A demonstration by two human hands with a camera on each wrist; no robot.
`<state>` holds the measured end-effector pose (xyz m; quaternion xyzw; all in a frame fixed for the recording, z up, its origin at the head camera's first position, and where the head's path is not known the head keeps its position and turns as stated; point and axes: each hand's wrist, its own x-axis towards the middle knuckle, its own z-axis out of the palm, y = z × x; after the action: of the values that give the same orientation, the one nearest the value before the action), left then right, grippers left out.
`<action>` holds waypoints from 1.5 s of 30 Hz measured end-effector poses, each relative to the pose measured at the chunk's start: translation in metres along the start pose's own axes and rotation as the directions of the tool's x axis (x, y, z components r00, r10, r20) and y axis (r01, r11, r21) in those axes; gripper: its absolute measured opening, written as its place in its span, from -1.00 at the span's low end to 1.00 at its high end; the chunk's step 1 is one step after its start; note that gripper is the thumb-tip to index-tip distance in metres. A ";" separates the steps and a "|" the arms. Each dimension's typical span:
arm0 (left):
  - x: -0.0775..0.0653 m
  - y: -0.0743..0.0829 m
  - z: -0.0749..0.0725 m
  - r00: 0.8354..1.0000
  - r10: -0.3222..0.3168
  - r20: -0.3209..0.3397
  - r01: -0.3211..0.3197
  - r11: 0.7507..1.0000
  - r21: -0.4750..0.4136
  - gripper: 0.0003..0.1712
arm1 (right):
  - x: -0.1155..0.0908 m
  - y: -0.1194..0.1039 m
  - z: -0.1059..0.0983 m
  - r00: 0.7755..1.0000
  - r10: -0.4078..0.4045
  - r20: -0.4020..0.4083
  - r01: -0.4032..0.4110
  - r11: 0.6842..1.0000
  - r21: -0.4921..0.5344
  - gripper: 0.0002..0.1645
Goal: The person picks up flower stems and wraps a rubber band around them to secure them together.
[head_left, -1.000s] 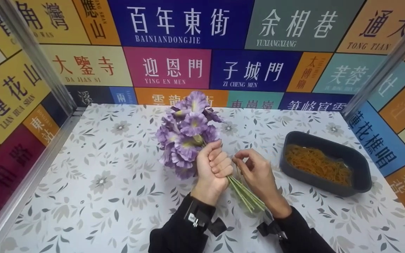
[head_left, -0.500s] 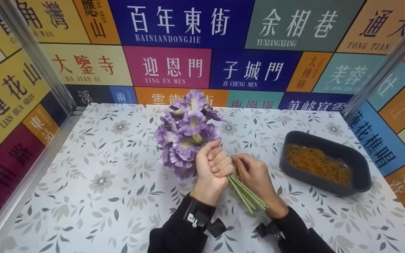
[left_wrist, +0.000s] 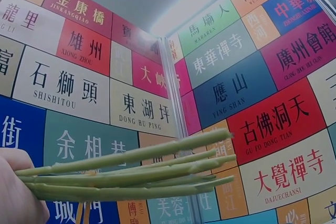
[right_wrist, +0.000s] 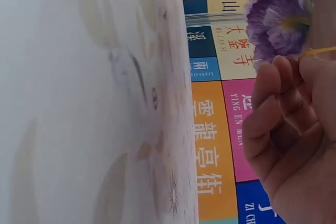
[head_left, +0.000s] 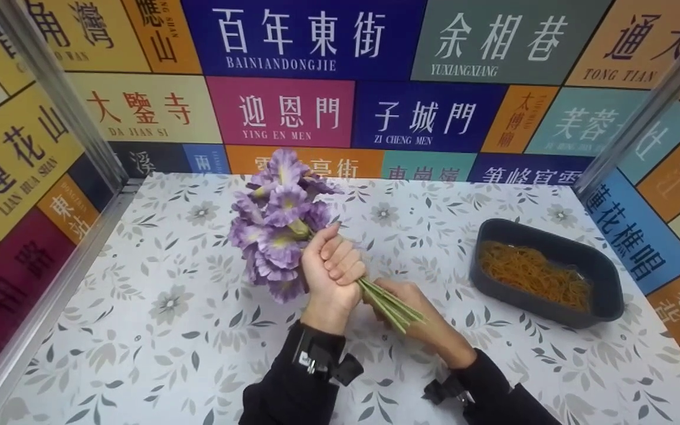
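In the head view my left hand (head_left: 333,280) grips a bunch of purple artificial flowers (head_left: 278,227) by the stems. The blooms point to the upper left, and the green stems (head_left: 384,302) stick out to the lower right of the fist. My right hand (head_left: 414,296) is just below the left, partly behind the stem ends. In the right wrist view its curled fingers and thumb pinch a thin yellow-orange rubber band (right_wrist: 321,50), stretched toward the right edge. The left wrist view has orange strands of the band (left_wrist: 84,211) around and under the stems (left_wrist: 136,179).
A dark grey plastic box (head_left: 523,305) holding a heap of orange-brown rubber bands (head_left: 532,274) stands on the right of the table. White cloth with a leaf pattern (head_left: 110,319) covers the tabletop. Colourful sign-printed walls (head_left: 287,112) enclose the back and sides.
Both hands and the flowers have shifted left. My right hand has gone from beside the stems to underneath and behind them, carrying the rubber band along. The box has stayed put.
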<state>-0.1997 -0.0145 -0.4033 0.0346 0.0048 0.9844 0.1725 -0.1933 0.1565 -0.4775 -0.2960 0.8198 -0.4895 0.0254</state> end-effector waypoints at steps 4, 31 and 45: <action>0.000 0.006 -0.001 1.000 -0.002 0.023 0.002 1.000 -0.020 -0.34 | 0.000 0.002 -0.009 0.999 0.007 0.045 -0.018 0.967 0.255 -0.92; 0.001 0.013 -0.001 0.959 0.278 -0.058 -0.276 0.960 0.050 -0.34 | -0.029 -0.085 -0.003 0.909 -0.233 0.346 0.355 0.867 -0.349 -0.81; 0.003 -0.023 -0.008 0.971 0.240 -0.014 -0.229 0.942 0.245 -0.35 | -0.038 -0.102 -0.053 0.882 -0.455 -0.125 0.394 0.855 -0.336 -0.77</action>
<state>-0.1955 0.0087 -0.4117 0.0342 0.1244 0.9905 0.0484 -0.1330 0.1826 -0.3761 -0.4199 0.7970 -0.3793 -0.2114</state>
